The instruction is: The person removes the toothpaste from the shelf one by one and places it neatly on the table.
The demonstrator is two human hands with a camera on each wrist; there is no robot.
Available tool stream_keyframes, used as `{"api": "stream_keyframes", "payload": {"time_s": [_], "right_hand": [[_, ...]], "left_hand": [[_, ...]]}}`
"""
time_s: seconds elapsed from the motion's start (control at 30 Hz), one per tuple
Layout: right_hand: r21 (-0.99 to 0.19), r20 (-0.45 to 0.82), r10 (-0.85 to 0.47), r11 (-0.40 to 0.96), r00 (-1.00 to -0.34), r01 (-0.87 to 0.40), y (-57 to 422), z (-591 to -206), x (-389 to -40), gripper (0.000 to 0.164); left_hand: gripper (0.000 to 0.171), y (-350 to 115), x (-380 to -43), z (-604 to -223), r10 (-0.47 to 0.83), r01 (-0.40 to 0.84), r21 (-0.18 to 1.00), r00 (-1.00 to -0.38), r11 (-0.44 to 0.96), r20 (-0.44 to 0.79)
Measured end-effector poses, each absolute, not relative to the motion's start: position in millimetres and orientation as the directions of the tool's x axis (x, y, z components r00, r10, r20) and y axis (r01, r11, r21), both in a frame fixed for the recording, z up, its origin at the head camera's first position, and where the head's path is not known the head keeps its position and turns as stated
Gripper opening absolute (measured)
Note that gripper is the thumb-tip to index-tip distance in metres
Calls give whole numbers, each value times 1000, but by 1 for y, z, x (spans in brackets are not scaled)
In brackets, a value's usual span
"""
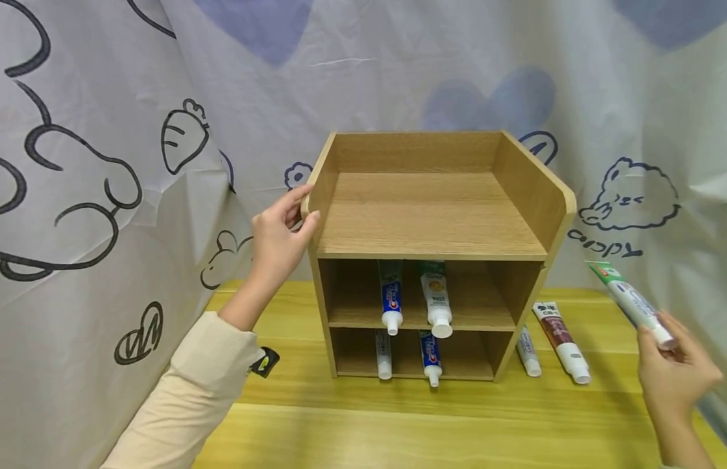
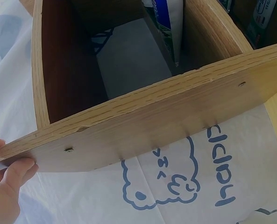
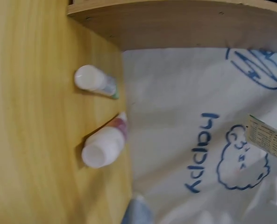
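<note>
My left hand [image 1: 278, 241] pinches the upper left side panel of a wooden shelf [image 1: 422, 215], thumb and fingers on either side of its edge. The left wrist view shows the fingertips [image 2: 19, 170] on that panel. Out to the right, my right hand [image 1: 677, 368] grips a green and white toothpaste tube [image 1: 630, 299] near its cap, the flat end pointing up and left. In the right wrist view only the printed flat end of this tube [image 3: 266, 135] shows. On the middle level lie a blue tube [image 1: 391, 296] and a white tube [image 1: 438, 293], caps forward.
The bottom level holds a slim white tube [image 1: 384, 355] and another blue tube [image 1: 430, 355]. Right of the shelf, a small white tube [image 1: 527, 352] and a maroon and white tube [image 1: 563, 342] lie on the yellow wooden table [image 1: 316, 436]. A printed curtain [image 1: 375, 85] hangs behind.
</note>
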State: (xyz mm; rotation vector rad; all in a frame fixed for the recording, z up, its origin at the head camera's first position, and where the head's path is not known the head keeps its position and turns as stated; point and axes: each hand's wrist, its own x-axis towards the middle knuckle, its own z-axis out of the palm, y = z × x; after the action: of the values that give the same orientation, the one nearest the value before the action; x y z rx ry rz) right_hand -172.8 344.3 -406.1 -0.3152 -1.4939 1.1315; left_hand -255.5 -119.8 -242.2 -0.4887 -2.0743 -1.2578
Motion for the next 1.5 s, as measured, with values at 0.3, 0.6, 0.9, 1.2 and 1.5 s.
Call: {"api": "stream_keyframes", "payload": {"time_s": [0.3,0.6,0.9,1.2,1.5], "right_hand": [[-801,592,768,526,-245,-285,360,-431,-171,24],[-868,481,840,416,-252,-271,377,-448,-173,26],[-870,486,813,486,-322,-85,383,-465,-174,27],[-829,536,763,557,-361,-52,386,-480,-178,27],[-814,500,740,579,-450,48,390,-488,-179,29]], "left_hand": [[38,-116,-257,-242,-8,605,647,-727,464,686],[37,-114,-257,-242,-5,609,647,-726,459,688],[37,-116,-255,-241,-10,607,639,-721,473,693],[37,-118,-255,-241,-13,607,638,-719,473,694],[37,-121,-254,-241,-17,604,640,-721,474,693]]}}
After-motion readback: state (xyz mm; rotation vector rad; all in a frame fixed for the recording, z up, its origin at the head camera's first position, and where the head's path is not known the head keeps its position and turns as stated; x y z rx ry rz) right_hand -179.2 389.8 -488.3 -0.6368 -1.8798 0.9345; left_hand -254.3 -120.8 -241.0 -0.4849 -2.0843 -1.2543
